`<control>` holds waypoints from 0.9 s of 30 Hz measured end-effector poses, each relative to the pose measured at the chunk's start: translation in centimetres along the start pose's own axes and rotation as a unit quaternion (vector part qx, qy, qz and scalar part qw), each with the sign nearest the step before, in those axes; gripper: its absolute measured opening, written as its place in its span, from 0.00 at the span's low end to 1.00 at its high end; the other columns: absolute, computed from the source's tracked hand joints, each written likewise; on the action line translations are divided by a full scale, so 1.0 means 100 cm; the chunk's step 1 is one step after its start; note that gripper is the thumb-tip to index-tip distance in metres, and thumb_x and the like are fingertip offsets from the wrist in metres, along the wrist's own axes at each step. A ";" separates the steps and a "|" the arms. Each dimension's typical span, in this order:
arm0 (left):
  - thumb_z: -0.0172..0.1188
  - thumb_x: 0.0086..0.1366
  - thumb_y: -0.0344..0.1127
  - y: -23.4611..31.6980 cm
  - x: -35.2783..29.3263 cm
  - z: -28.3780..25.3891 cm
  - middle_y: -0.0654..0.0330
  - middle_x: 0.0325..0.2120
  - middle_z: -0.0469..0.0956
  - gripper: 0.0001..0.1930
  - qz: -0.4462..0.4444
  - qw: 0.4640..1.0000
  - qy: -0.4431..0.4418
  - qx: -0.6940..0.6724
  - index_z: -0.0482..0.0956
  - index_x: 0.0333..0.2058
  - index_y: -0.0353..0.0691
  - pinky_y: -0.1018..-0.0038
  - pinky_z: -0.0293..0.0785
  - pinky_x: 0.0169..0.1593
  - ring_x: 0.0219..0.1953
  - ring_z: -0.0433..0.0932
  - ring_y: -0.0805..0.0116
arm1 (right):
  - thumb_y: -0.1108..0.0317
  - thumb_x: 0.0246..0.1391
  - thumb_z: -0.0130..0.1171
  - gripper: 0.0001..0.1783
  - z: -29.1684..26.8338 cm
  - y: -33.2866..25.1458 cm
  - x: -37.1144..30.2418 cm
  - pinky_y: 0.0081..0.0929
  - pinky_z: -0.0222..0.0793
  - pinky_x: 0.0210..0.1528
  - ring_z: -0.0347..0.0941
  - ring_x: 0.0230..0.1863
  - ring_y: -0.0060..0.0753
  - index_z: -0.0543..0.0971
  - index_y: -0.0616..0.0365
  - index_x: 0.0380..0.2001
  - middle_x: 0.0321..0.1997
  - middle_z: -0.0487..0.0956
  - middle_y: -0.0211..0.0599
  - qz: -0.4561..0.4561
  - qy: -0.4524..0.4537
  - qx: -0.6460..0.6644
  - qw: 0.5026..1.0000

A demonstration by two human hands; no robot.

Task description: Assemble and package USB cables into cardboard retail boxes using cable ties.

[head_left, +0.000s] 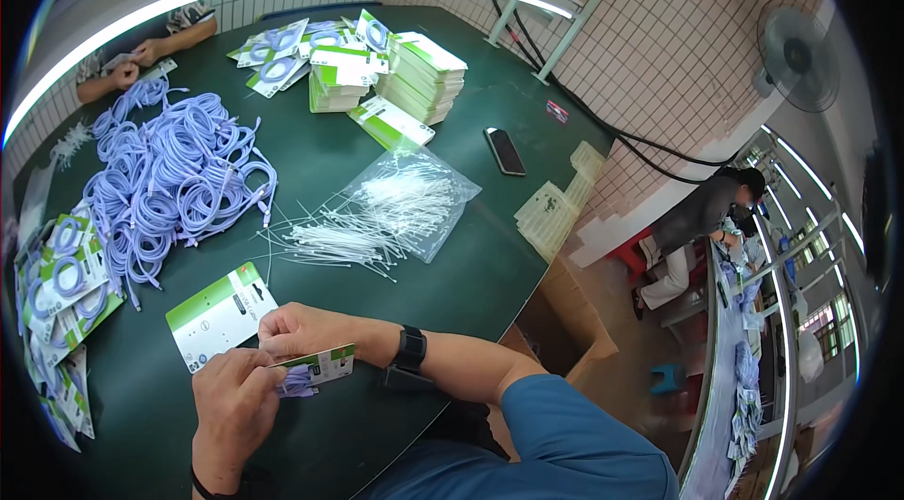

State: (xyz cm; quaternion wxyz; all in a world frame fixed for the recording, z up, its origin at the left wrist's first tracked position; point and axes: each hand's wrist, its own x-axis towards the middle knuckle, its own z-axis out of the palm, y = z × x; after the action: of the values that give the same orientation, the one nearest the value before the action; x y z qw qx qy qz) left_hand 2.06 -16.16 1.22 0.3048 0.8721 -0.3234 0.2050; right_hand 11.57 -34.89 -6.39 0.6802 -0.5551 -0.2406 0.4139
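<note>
My left hand (235, 401) pinches a green-and-white packaging card (336, 363) by its left end, near the table's front edge. A coiled lilac cable (298, 380) lies against the near face of that card. Behind the card, my right hand (299, 332) is closed, fingertips bent together close to the left hand; whatever they grip is hidden. A flat card (202, 323) without a cable rests on the table just beyond both hands. Farther off, white cable ties (353, 238) spill from a clear plastic bag (452, 208).
A large heap of lilac cables (169, 180) lies left. Cards with cables (66, 288) pile at the left edge, others (278, 48) at the back beside stacked cards (424, 76). A phone (506, 152) and clear plastic trays (551, 217) lie right. Another person's hands (137, 65) work far left.
</note>
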 end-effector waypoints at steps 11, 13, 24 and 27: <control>0.65 0.45 0.20 0.010 0.000 0.007 0.61 0.32 0.79 0.20 -0.011 0.999 -0.035 0.025 0.82 0.40 0.44 0.65 0.72 0.34 0.32 0.78 0.58 | 0.65 0.68 0.59 0.11 -0.006 -0.007 -0.003 0.17 0.67 0.25 0.70 0.22 0.15 0.73 0.57 0.32 0.24 0.74 0.24 0.007 0.077 0.063 0.995; 0.65 0.46 0.21 0.011 0.001 0.009 0.60 0.33 0.79 0.20 -0.013 0.999 -0.041 0.029 0.82 0.41 0.44 0.65 0.72 0.34 0.32 0.78 0.58 | 0.66 0.68 0.59 0.11 -0.008 -0.009 -0.004 0.16 0.67 0.25 0.70 0.22 0.15 0.72 0.57 0.31 0.24 0.74 0.24 0.000 0.079 0.065 0.995; 0.73 0.49 0.24 0.018 -0.001 0.010 0.57 0.30 0.78 0.17 -0.113 0.987 -0.047 -0.102 0.83 0.40 0.38 0.63 0.76 0.34 0.32 0.80 0.55 | 0.65 0.68 0.59 0.12 -0.001 -0.009 -0.004 0.17 0.69 0.26 0.71 0.24 0.15 0.72 0.57 0.31 0.25 0.75 0.25 -0.029 0.109 0.021 0.993; 0.72 0.49 0.22 0.016 -0.004 0.011 0.56 0.29 0.78 0.16 -0.083 0.993 -0.043 -0.072 0.83 0.39 0.37 0.64 0.76 0.33 0.31 0.80 0.55 | 0.66 0.68 0.59 0.11 0.004 -0.012 -0.007 0.17 0.69 0.27 0.71 0.24 0.15 0.73 0.57 0.31 0.25 0.75 0.25 -0.033 0.118 0.027 0.992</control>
State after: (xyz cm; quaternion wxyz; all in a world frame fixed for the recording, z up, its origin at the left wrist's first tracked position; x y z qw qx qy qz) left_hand 0.88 -17.69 0.88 0.3683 0.8797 -0.2770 0.1175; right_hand 11.20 -35.34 -5.09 0.7320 -0.5733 -0.1650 0.3292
